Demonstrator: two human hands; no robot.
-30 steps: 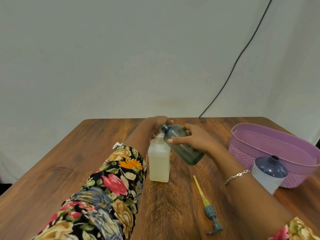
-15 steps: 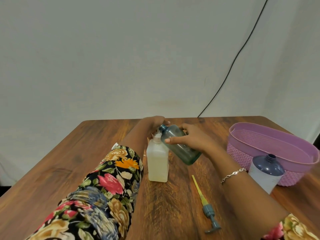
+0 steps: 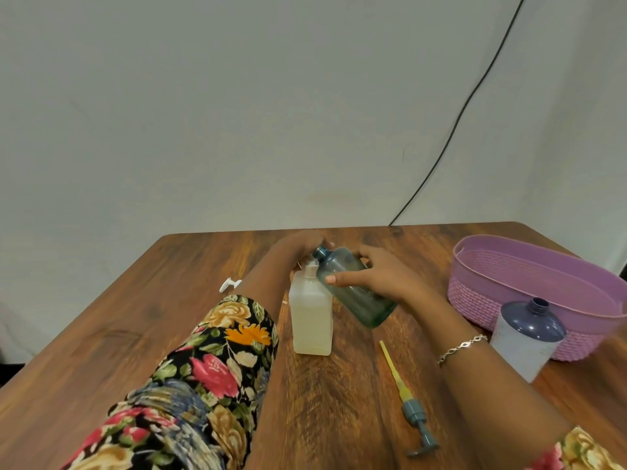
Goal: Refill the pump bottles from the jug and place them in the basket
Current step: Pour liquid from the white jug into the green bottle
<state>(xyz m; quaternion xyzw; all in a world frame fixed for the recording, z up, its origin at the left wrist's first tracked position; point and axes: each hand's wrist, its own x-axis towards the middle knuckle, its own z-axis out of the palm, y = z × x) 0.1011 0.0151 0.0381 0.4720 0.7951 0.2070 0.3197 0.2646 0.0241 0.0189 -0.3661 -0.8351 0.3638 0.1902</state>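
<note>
on the wooden table (image 3: 101, 334), centre: white square bottle (image 3: 312, 320), upright, pale liquid inside. above its neck: teal bottle (image 3: 359, 300), tilted, open mouth pointing up and left, touching or just beside the white neck; which of the two cannot be told. right hand (image 3: 380, 276): wrapped round the teal bottle, thumb across the near face, fingers over the far side; bracelet (image 3: 462, 347) on the wrist. left hand (image 3: 298, 244): behind both bottle necks, fingers hidden, grasp cannot be told; floral sleeve (image 3: 217, 361) on the forearm. near edge, right of centre: grey pump head with yellow tube (image 3: 409, 401), lying flat. left of the left arm: small white pump part (image 3: 230, 285). right side: purple basket (image 3: 509, 266); grey bottle with dark blue shoulder (image 3: 522, 347) standing uncapped just in front of it
</note>
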